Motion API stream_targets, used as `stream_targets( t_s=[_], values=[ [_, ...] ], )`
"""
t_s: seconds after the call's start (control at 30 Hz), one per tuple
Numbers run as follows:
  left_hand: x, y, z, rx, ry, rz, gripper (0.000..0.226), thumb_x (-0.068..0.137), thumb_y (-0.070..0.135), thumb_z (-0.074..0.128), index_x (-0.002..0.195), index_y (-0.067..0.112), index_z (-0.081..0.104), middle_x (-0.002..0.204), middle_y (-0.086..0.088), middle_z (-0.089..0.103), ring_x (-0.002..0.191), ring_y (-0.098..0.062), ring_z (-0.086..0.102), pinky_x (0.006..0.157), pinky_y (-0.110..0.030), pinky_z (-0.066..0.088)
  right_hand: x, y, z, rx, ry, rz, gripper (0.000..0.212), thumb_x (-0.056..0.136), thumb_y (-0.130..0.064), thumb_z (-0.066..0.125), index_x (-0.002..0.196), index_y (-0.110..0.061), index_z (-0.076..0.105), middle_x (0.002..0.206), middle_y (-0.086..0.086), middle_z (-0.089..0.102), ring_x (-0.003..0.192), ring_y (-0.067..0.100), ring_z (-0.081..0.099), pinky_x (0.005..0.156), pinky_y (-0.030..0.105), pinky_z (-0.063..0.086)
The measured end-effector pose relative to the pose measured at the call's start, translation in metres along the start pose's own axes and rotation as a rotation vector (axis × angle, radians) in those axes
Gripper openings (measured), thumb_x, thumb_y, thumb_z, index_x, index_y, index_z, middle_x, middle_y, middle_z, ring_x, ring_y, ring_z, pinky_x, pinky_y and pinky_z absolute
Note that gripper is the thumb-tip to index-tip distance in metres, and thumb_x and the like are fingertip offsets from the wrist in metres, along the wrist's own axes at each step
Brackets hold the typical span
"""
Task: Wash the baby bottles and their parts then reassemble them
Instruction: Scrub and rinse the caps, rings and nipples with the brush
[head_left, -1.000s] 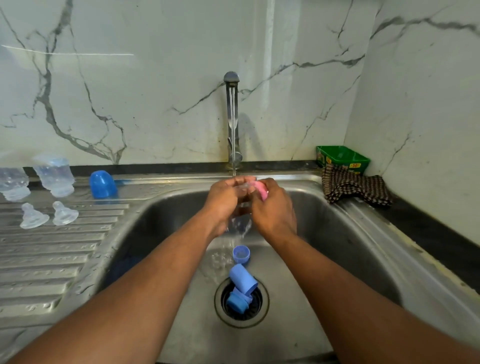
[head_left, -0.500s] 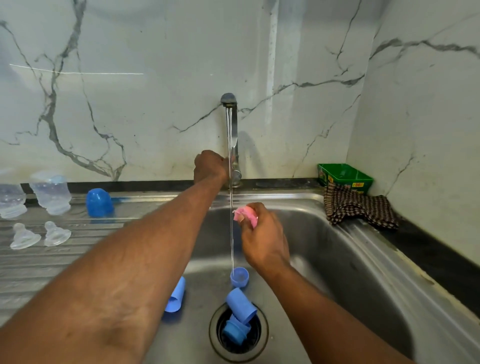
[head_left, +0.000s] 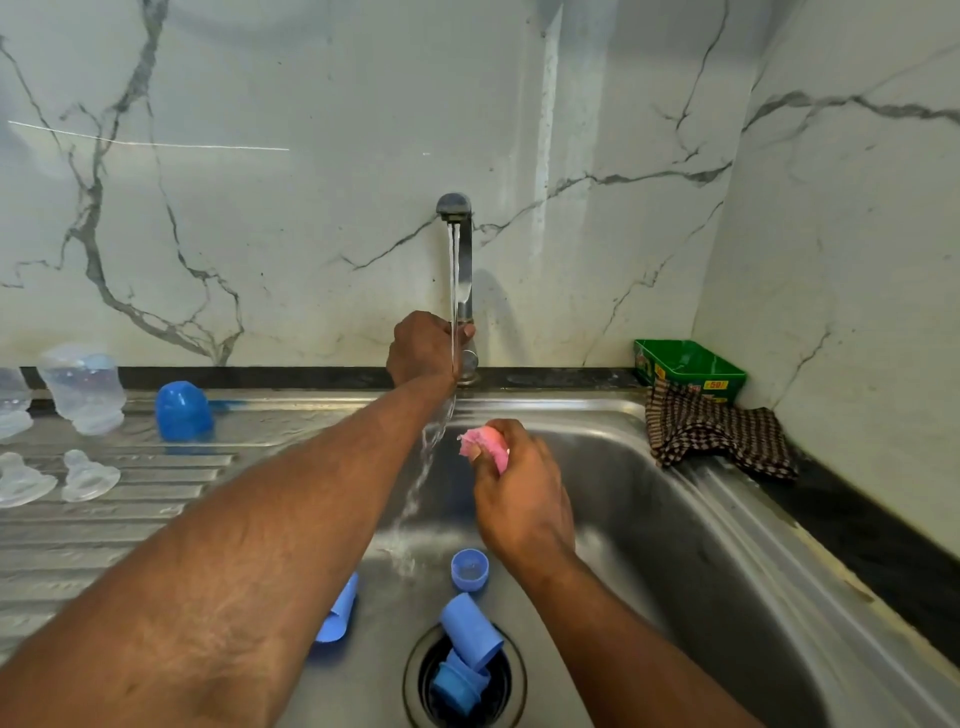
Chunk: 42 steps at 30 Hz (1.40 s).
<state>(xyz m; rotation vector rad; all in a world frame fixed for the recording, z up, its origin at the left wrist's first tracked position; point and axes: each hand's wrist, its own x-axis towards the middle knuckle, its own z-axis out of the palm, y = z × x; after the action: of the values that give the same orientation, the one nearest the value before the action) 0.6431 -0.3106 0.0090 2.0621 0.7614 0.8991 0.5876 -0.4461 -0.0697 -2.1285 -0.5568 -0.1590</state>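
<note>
The left hand (head_left: 423, 349) curls round the tap (head_left: 461, 270) at its base, water running over the wrist. The right hand (head_left: 522, 493) grips a pink sponge (head_left: 483, 444) above the sink (head_left: 675, 545). Blue parts (head_left: 470, 570) lie around the drain (head_left: 465, 675), some in it. Bottles (head_left: 85, 387) and teats (head_left: 85, 477) wait on the drainboard. Stronger flow could wedge small pieces into the drain.

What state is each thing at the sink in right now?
Tap: running.
Left hand: gripping the tap base.
Right hand: holding the pink sponge.
Blue caps: lying in the sink, unassembled.
Clear bottles: upturned on the drainboard.
Teats: separate, on the drainboard.
Blue cover: upturned, on the drainboard.
</note>
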Motion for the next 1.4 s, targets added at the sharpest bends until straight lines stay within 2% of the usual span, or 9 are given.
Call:
stream_targets(
  t_s=[0.13,0.27,0.33,0.4,0.47,0.57,0.73,0.97,1.4],
  values=[
    [0.002,-0.003,0.001,0.036,0.005,0.041,0.029,0.089,0.036,0.071,0.098,0.008,0.074,0.070,0.001,0.052,0.051,-0.007,0.039,0.045,-0.020,0.025,0.000,-0.001,-0.001,-0.001,0.008,0.005,0.030,0.101,-0.036,0.049,0.131,-0.033,0.049,0.123,0.000,0.054,0.112,0.021,0.056,0.096,0.041,0.049],
    [0.005,-0.001,0.002,0.082,-0.013,0.059,0.015,0.089,0.031,0.072,0.085,0.018,0.070,0.065,0.005,0.054,0.049,-0.004,0.040,0.044,-0.019,0.025,-0.001,-0.001,-0.002,-0.006,0.008,-0.003,0.029,0.101,-0.036,0.049,0.130,-0.033,0.050,0.122,0.000,0.054,0.112,0.021,0.056,0.096,0.041,0.048],
    [0.008,-0.002,0.003,0.088,-0.014,0.074,0.022,0.088,0.035,0.072,0.091,0.013,0.074,0.080,-0.002,0.068,0.053,-0.010,0.045,0.047,-0.021,0.027,-0.001,0.000,-0.002,-0.008,0.011,-0.001,0.029,0.101,-0.035,0.049,0.130,-0.033,0.050,0.122,-0.001,0.054,0.112,0.021,0.056,0.096,0.040,0.048],
    [0.010,-0.004,0.005,0.079,-0.005,0.083,0.029,0.089,0.039,0.071,0.096,0.011,0.075,0.088,-0.006,0.071,0.063,-0.016,0.051,0.052,-0.024,0.032,-0.001,0.000,-0.002,-0.006,0.012,0.009,0.029,0.101,-0.036,0.049,0.130,-0.033,0.050,0.122,0.000,0.054,0.113,0.021,0.056,0.096,0.040,0.048],
    [0.011,-0.006,0.006,0.074,-0.009,0.091,0.031,0.089,0.041,0.070,0.093,0.010,0.075,0.083,-0.006,0.069,0.068,-0.019,0.056,0.055,-0.025,0.034,0.000,0.000,-0.002,-0.009,0.013,0.015,0.030,0.101,-0.037,0.048,0.130,-0.033,0.049,0.122,0.000,0.054,0.113,0.022,0.055,0.096,0.040,0.047],
    [0.015,-0.009,0.004,0.044,-0.036,0.109,0.036,0.088,0.039,0.071,0.084,0.004,0.073,0.081,-0.013,0.070,0.061,-0.023,0.057,0.051,-0.025,0.029,0.000,0.001,-0.001,-0.006,0.015,0.016,0.031,0.101,-0.038,0.048,0.132,-0.033,0.049,0.122,-0.001,0.054,0.112,0.021,0.056,0.097,0.040,0.048],
    [0.017,-0.012,0.006,-0.036,-0.072,0.097,0.035,0.090,0.039,0.070,0.086,0.004,0.075,0.085,-0.015,0.073,0.080,-0.027,0.067,0.060,-0.027,0.037,0.000,0.000,0.000,-0.011,0.015,0.012,0.031,0.101,-0.039,0.048,0.132,-0.033,0.049,0.121,-0.001,0.054,0.112,0.019,0.056,0.097,0.040,0.049],
    [0.022,-0.014,0.012,-0.131,-0.054,0.057,0.031,0.090,0.036,0.070,0.098,0.008,0.078,0.099,-0.011,0.075,0.091,-0.024,0.070,0.081,-0.033,0.055,0.001,0.001,0.001,-0.011,0.020,0.018,0.031,0.101,-0.038,0.049,0.132,-0.034,0.049,0.122,-0.001,0.054,0.113,0.020,0.055,0.098,0.041,0.049],
    [0.026,-0.013,0.013,-0.159,-0.050,-0.027,0.030,0.089,0.037,0.071,0.097,0.009,0.078,0.098,-0.011,0.075,0.081,-0.022,0.067,0.072,-0.027,0.049,0.000,0.001,-0.001,-0.020,0.012,0.022,0.033,0.101,-0.038,0.048,0.134,-0.034,0.049,0.124,-0.001,0.053,0.115,0.021,0.055,0.098,0.040,0.048]
  ],
)
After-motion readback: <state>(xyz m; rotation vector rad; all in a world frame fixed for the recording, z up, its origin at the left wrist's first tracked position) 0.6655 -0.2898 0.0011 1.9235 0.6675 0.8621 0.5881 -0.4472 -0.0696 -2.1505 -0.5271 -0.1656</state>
